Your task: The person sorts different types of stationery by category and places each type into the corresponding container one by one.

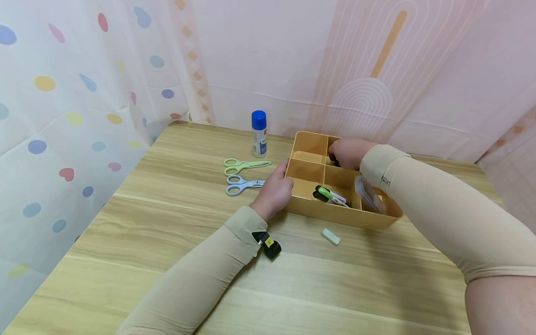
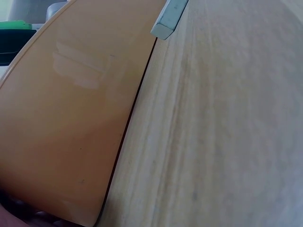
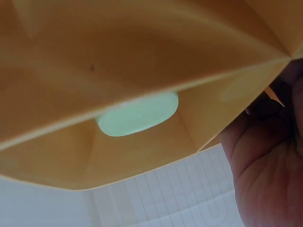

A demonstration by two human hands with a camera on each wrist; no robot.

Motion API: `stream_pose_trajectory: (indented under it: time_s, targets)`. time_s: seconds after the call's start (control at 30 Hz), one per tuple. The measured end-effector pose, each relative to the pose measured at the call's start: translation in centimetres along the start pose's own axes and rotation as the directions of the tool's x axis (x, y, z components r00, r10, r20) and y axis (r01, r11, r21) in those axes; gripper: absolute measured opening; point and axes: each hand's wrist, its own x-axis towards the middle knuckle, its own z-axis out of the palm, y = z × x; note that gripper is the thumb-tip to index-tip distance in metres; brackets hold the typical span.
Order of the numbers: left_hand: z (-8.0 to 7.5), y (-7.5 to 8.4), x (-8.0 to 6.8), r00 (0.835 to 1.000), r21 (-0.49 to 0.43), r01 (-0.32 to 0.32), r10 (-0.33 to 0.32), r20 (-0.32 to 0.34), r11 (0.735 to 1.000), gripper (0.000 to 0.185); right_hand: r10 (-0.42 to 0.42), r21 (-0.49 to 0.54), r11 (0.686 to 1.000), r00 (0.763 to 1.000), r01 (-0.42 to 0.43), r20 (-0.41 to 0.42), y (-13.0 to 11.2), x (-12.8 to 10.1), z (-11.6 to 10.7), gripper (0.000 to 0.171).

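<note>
A yellow divided tray (image 1: 335,217) stands on the wooden table (image 1: 167,218). My left hand (image 1: 274,188) grips its left wall, thumb over the rim. The left wrist view shows that outer wall (image 2: 71,118) close up. My right hand (image 1: 345,151) reaches into a back compartment with fingers curled down; a dark bit shows at the fingertips, and whether it is held is unclear. The right wrist view shows the palm (image 3: 265,165) beside the tray's inside (image 3: 118,52) and a pale green oval piece (image 3: 137,115). Green and black markers (image 1: 331,195) lie in the front compartment.
A white eraser (image 1: 331,236) lies in front of the tray, also seen as the eraser (image 2: 170,16) by the wall. Green scissors (image 1: 244,164), blue scissors (image 1: 243,184) and a blue-capped glue stick (image 1: 259,132) sit left of the tray. A clear packet (image 1: 368,193) leans in the right compartment.
</note>
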Motion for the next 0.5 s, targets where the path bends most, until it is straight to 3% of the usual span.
stream_pose_trajectory:
  time_s: [0.5]
  targets:
    - [-0.06,0.08,-0.20,1.000,0.001,0.016,-0.016,0.005,1.000,0.073,0.023,0.013,1.000,0.999,-0.023,0.034,-0.31,-0.27,-0.21,0.027]
